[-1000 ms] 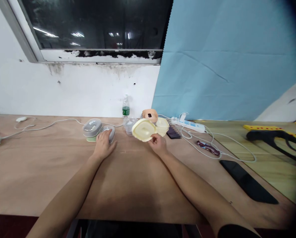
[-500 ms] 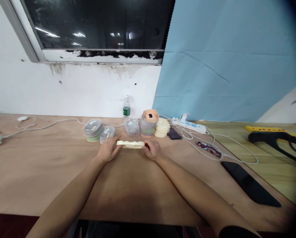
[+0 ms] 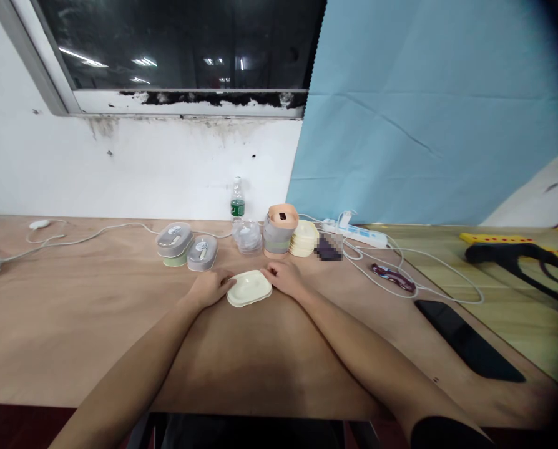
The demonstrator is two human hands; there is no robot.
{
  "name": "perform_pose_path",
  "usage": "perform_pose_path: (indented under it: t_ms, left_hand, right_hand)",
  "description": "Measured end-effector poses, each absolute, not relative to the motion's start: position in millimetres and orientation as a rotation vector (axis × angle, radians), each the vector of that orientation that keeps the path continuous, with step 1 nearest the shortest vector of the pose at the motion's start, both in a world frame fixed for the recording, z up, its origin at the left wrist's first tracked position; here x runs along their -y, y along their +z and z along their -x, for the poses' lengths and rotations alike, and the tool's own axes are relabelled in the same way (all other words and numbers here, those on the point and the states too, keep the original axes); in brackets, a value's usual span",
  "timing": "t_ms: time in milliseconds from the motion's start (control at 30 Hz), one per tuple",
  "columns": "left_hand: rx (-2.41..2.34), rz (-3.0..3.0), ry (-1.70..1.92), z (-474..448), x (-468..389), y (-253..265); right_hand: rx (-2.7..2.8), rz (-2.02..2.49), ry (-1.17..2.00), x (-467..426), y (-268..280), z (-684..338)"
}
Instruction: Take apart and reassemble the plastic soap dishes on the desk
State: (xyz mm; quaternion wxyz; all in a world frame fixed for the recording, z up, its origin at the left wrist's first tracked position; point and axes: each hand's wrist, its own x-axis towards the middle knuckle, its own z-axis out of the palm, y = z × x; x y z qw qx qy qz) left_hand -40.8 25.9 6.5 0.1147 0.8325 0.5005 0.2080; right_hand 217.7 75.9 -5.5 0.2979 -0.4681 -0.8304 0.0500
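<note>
A shallow pale yellow plastic tray (image 3: 249,288) with rounded corners lies between my hands, its hollow side facing me. My left hand (image 3: 211,288) is closed on its left edge, thumb at the rim. At its upper right corner, my right hand (image 3: 284,279) pinches the rim with curled fingers. Whether the tray rests on the table or hangs just above it, I cannot tell. Behind my left hand stand grey-lidded oval boxes (image 3: 203,253). Beyond my right hand is a stack of similar pale yellow trays (image 3: 304,239).
Clear plastic pieces (image 3: 247,237), stacked grey and peach containers (image 3: 280,231) and a bottle (image 3: 237,199) stand at the back of the table (image 3: 96,324). To the right are a power strip (image 3: 358,234), white cables, a maroon object (image 3: 394,277) and a black phone (image 3: 469,340).
The pale yellow tray has turned from edge-on to showing its hollow face, and it sits a little lower. Both hands have stayed at its sides.
</note>
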Motion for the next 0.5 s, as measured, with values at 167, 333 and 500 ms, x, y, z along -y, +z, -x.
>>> perform_pose_path:
  t_ms: [167, 333, 500]
  left_hand:
    - [-1.384, -2.492, 0.584, 38.3, -21.3, 14.8]
    - [-1.387, -2.519, 0.621, 37.1, -21.9, 12.2]
    - [-1.426, -2.492, 0.668, 38.3, -23.5, 6.8]
  right_hand:
    - [1.847, 1.265, 0.044, -84.8, 22.5, -226.9]
    - [1.77, 1.356, -0.038, -106.0, 65.5, -236.4]
    - [1.876, 1.522, -0.099, -120.2, 80.9, -239.7]
